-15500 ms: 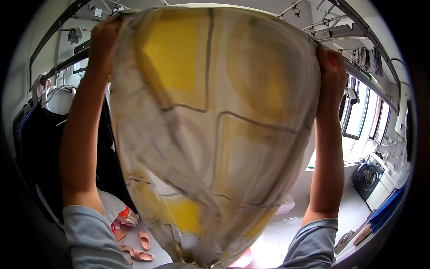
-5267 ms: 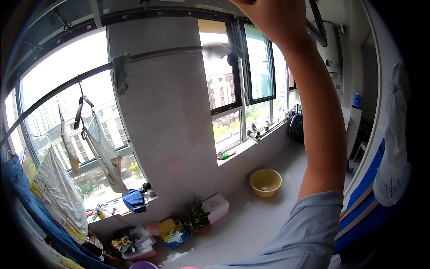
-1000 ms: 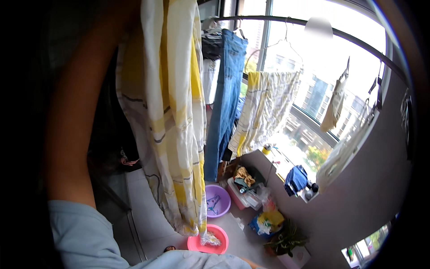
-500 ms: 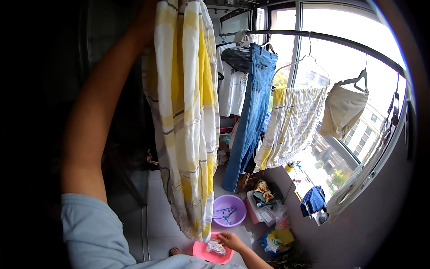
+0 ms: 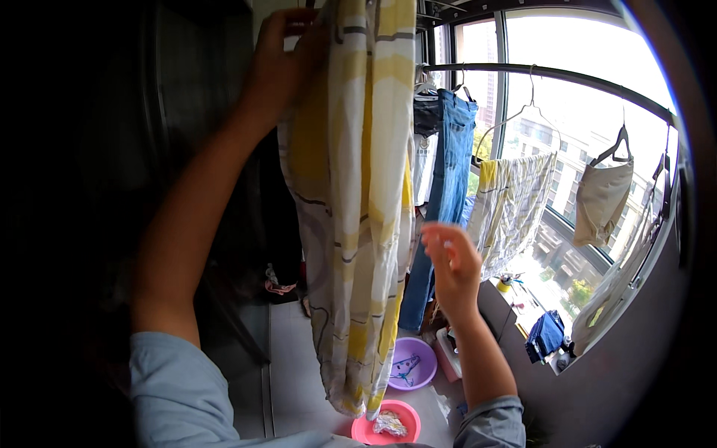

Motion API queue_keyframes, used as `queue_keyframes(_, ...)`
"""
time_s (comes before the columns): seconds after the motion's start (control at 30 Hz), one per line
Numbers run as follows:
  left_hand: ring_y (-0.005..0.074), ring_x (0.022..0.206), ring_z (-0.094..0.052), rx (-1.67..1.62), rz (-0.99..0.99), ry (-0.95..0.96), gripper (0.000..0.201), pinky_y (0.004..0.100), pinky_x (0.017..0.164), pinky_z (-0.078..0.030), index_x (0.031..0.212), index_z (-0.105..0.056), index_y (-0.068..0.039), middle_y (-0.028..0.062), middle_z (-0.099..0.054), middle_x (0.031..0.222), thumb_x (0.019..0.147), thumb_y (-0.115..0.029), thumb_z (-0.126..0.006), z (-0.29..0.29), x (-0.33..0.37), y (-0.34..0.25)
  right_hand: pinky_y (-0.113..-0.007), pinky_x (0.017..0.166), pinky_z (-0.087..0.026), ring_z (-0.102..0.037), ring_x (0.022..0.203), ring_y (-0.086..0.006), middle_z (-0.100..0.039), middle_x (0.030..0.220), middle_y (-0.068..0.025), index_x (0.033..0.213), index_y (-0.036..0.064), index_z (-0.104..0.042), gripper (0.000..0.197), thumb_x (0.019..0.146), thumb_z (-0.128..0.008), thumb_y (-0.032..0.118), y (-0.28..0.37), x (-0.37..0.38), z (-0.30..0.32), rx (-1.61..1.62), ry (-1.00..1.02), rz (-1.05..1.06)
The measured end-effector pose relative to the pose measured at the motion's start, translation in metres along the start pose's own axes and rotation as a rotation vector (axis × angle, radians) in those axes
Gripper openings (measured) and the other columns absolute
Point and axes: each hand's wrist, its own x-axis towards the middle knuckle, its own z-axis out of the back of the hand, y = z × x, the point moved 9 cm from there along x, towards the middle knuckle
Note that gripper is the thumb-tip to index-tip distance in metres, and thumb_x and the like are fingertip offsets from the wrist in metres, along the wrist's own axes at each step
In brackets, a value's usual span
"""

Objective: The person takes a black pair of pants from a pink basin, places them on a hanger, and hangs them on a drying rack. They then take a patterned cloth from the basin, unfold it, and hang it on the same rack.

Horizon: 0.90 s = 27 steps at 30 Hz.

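A long sheet (image 5: 351,216), white with yellow patches and grey lines, hangs in folds in front of me. My left hand (image 5: 287,63) is raised at its upper left edge, fingers bent against the fabric and partly in shadow. Right of the sheet, my right hand (image 5: 454,261) is lifted with its fingers loosely curled and apart, holding nothing. The sheet's lower end hangs just above a pink basin (image 5: 361,431), in which a crumpled cloth (image 5: 390,424) of similar colours lies.
A purple basin (image 5: 426,366) with blue hangers stands beyond the pink one. Jeans (image 5: 452,164), a matching patterned cloth (image 5: 515,201) and beige shorts (image 5: 601,198) hang from a rail (image 5: 553,71) by the window. Folded blue clothing (image 5: 546,334) lies on the sill.
My right hand has risen from the pink basin to beside the sheet. My left hand has come lower into view along the sheet's top. The view has shifted, moving the sheet rightward in the picture.
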Motion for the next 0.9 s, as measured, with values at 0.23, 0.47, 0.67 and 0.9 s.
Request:
queue_keyframes(0.23, 0.0158, 0.093, -0.056, -0.142, 0.362, 0.146, 0.041, 0.0287, 0.076, -0.048, 0.118, -0.053, -0.003, 0.0076, -0.057, 0.107, 0.089, -0.032, -0.062, 0.010, -0.043, 0.010, -0.028, 0.069, -0.049, -0.061, 0.079, -0.0155, -0.063, 0.090, -0.0085, 0.101, 0.0028, -0.060, 0.018, 0.086, -0.063, 0.012, 0.052, 0.092, -0.038, 0.070, -0.058, 0.184)
queue_keyframes(0.47, 0.0088, 0.075, -0.056, -0.028, 0.484, 0.110, 0.025, 0.0242, 0.068, -0.044, 0.100, -0.061, -0.003, 0.0013, -0.059, 0.080, 0.095, -0.026, -0.052, 0.042, -0.042, 0.007, -0.025, 0.064, -0.045, -0.057, 0.068, -0.0092, -0.064, 0.076, -0.0033, 0.093, -0.0010, -0.061, 0.014, 0.089, -0.060, 0.013, 0.036, 0.128, -0.047, 0.245, 0.067, 0.069)
queue_keyframes(0.67, 0.0084, 0.072, -0.057, -0.037, 0.587, 0.111, 0.023, 0.0233, 0.065, -0.046, 0.096, -0.063, -0.006, 0.0004, -0.061, 0.081, 0.094, -0.026, -0.052, 0.065, -0.025, 0.011, -0.024, 0.059, -0.040, -0.050, 0.062, -0.0071, -0.057, 0.070, -0.0014, 0.089, -0.0024, -0.061, 0.018, 0.088, -0.057, 0.016, 0.021, 0.166, -0.029, 0.457, 0.143, -0.119)
queue_keyframes(0.9, 0.0066, 0.054, -0.046, 0.138, 0.537, 0.155, 0.027, 0.0234, 0.052, -0.039, 0.084, -0.063, -0.006, -0.0031, -0.053, 0.064, 0.090, -0.032, -0.058, 0.085, 0.011, 0.000, -0.023, 0.056, -0.036, -0.045, 0.061, -0.0059, -0.051, 0.067, 0.0030, 0.085, 0.0057, -0.062, 0.016, 0.086, -0.060, 0.021, 0.038, 0.212, -0.001, 0.185, 0.165, -0.052)
